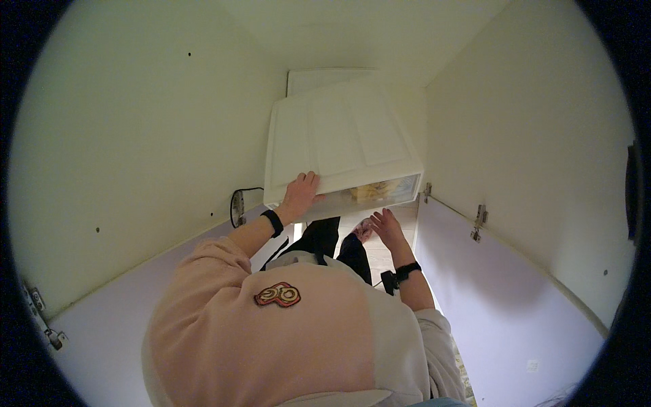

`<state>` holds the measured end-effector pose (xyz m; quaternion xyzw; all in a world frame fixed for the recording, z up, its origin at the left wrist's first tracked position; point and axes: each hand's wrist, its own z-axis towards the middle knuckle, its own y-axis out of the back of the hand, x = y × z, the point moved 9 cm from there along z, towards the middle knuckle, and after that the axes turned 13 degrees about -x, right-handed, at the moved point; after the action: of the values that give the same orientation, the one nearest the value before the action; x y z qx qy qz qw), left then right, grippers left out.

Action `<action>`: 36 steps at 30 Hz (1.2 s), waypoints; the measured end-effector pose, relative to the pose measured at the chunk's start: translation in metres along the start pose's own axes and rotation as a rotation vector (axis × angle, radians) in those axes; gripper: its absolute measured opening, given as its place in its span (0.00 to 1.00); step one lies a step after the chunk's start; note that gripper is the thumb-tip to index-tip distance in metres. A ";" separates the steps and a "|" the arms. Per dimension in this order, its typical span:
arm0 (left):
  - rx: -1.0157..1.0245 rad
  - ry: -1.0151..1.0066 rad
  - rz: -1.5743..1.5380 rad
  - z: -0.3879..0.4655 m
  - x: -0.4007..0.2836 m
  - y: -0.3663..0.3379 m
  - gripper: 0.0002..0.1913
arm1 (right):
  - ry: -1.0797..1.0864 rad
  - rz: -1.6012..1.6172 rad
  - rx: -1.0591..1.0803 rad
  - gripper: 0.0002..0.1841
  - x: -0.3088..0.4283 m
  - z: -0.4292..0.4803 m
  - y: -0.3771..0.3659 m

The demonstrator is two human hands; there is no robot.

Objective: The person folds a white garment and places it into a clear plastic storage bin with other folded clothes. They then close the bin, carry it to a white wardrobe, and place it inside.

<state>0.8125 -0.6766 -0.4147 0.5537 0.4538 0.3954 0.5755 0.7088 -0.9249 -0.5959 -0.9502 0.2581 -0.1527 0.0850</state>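
Observation:
A white plastic storage box or drawer unit (346, 132) with a clear front stands before me inside a cabinet, tilted a little. Yellowish contents show through its clear panel (376, 191). On the box's near left edge rests my left hand (302, 196), fingers on the white top and thumb by the clear panel. Just below the panel's right part, my right hand (386, 228) is raised with its fingers slightly bent and nothing seen in it. Whether its fingertips touch the box I cannot tell. Both wrists wear black bands.
Cabinet walls rise at the left (152, 152) and right (508, 142). Open doors with metal hinges (480, 216) flank me. Another white panel (325, 81) stands behind the box. A black cable (233, 203) loops by the left wall. My legs and the floor show below.

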 end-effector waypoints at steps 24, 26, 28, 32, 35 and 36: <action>0.011 -0.066 0.306 -0.028 0.084 -0.172 0.14 | -0.031 -0.489 -0.460 0.37 -0.050 -0.161 0.191; -0.036 -0.081 0.301 -0.032 0.085 -0.178 0.13 | 0.013 -0.549 -0.458 0.37 -0.038 -0.154 0.178; 0.004 -0.074 0.268 -0.036 0.086 -0.192 0.14 | 0.040 -0.590 -0.427 0.38 -0.031 -0.143 0.162; -0.039 -0.099 0.305 -0.041 0.083 -0.200 0.15 | 0.115 -0.676 -0.355 0.41 -0.018 -0.083 0.120; 0.011 -0.087 0.260 -0.044 0.087 -0.205 0.16 | 0.128 -0.525 -0.355 0.44 0.000 0.000 0.080; 0.009 -0.073 0.249 -0.045 0.087 -0.203 0.16 | 0.124 -0.371 -0.261 0.44 0.005 0.024 0.058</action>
<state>0.7840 -0.5955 -0.6230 0.6223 0.3619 0.4413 0.5357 0.6942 -0.9752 -0.6310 -0.9731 0.1012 -0.1890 -0.0843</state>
